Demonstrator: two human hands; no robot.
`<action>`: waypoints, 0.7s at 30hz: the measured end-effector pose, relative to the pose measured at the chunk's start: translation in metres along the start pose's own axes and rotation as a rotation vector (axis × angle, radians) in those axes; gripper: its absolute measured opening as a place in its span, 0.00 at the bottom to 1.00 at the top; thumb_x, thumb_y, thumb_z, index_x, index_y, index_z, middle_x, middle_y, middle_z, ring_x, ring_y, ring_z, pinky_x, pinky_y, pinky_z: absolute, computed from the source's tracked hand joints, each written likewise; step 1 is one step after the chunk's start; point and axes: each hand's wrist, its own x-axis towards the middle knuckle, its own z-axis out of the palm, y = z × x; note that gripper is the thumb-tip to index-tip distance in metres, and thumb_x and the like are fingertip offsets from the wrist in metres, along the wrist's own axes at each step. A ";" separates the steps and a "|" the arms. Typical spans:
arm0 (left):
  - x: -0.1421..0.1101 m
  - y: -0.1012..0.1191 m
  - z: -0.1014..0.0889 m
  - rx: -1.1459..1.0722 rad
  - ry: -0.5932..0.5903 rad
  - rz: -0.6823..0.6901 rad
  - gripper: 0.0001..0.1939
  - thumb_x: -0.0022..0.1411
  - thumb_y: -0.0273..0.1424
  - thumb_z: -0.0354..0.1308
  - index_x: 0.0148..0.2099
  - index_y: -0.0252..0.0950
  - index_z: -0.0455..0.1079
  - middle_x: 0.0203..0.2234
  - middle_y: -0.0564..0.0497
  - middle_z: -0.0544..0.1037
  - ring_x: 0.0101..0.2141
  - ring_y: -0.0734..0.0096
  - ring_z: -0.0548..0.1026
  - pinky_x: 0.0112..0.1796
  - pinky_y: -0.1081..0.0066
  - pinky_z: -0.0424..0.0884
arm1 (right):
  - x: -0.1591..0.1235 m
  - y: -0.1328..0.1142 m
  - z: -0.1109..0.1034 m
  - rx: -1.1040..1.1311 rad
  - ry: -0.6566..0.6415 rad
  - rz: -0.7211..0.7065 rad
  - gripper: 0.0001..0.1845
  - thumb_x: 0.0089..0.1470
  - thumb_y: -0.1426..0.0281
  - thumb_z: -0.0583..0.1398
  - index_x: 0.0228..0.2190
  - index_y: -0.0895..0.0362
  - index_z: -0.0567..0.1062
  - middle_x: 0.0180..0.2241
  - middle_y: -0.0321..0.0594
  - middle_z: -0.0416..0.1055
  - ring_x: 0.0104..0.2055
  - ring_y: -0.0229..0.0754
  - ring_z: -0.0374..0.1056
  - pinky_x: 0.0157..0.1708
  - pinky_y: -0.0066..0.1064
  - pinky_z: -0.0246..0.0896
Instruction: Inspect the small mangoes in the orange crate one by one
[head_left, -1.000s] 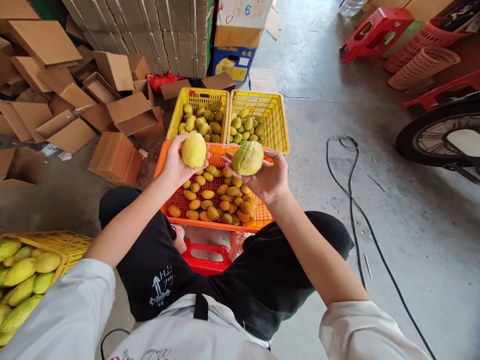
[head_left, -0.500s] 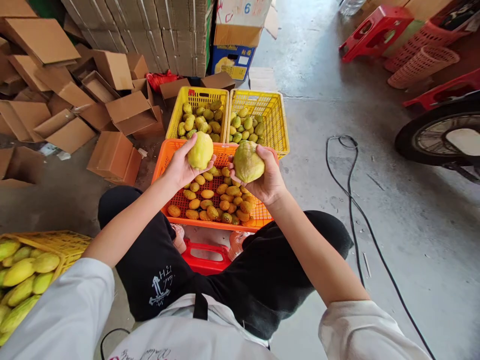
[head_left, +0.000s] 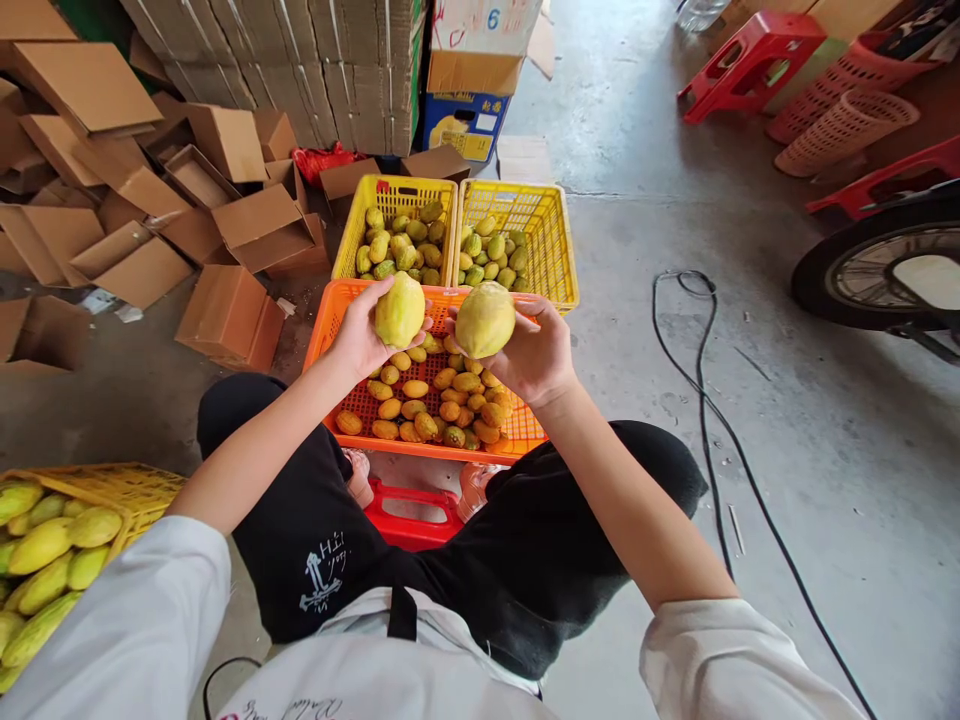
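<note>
My left hand [head_left: 365, 335] is wrapped around a pale yellow-green melon [head_left: 400, 311], its thumb along the upper left side. Close beside it, my right hand [head_left: 538, 352] cradles a second, rounder yellowish melon [head_left: 485, 320] on its fingers, with the thumb raised off the skin. A small gap separates the two fruits. Both are held above an orange plastic crate [head_left: 420, 449], where many smaller orange and greenish fruits [head_left: 414, 389] lie on the bottom.
Two yellow crates [head_left: 574, 262] of green-yellow fruit stand beyond the orange one. Another yellow crate [head_left: 150, 492] with larger melons is at lower left. Cardboard boxes [head_left: 225, 320] pile up on the left. A black cable [head_left: 702, 400] and a motorbike wheel [head_left: 862, 265] are on the right.
My right hand has turned the melon it holds, showing a paler side, and shifted it slightly left. Its fingers have loosened. My left hand has hardly moved.
</note>
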 end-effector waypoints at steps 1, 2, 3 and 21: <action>0.000 0.000 0.000 0.002 0.001 0.001 0.20 0.77 0.48 0.61 0.54 0.38 0.83 0.38 0.44 0.89 0.44 0.51 0.91 0.42 0.63 0.88 | 0.001 0.001 0.000 -0.005 0.005 0.003 0.20 0.54 0.52 0.71 0.43 0.48 0.80 0.46 0.45 0.88 0.61 0.66 0.83 0.58 0.63 0.85; 0.000 0.001 0.000 0.006 0.000 0.003 0.20 0.77 0.48 0.60 0.54 0.38 0.83 0.37 0.44 0.89 0.45 0.49 0.91 0.43 0.61 0.89 | 0.002 0.002 0.000 -0.010 0.013 0.005 0.19 0.55 0.52 0.72 0.43 0.48 0.80 0.46 0.44 0.88 0.61 0.66 0.83 0.58 0.62 0.85; 0.000 0.001 -0.001 0.015 -0.003 0.002 0.21 0.76 0.48 0.60 0.54 0.38 0.83 0.37 0.44 0.89 0.46 0.48 0.91 0.44 0.60 0.89 | 0.003 0.003 0.000 -0.013 0.023 0.005 0.19 0.55 0.52 0.72 0.43 0.48 0.81 0.46 0.44 0.88 0.61 0.65 0.83 0.58 0.60 0.86; -0.001 0.001 0.003 -0.151 0.028 -0.023 0.20 0.75 0.40 0.56 0.60 0.36 0.79 0.39 0.42 0.89 0.48 0.44 0.91 0.51 0.47 0.88 | 0.003 0.002 -0.003 -0.001 0.037 0.023 0.19 0.56 0.50 0.73 0.42 0.48 0.80 0.43 0.44 0.88 0.59 0.65 0.84 0.57 0.59 0.87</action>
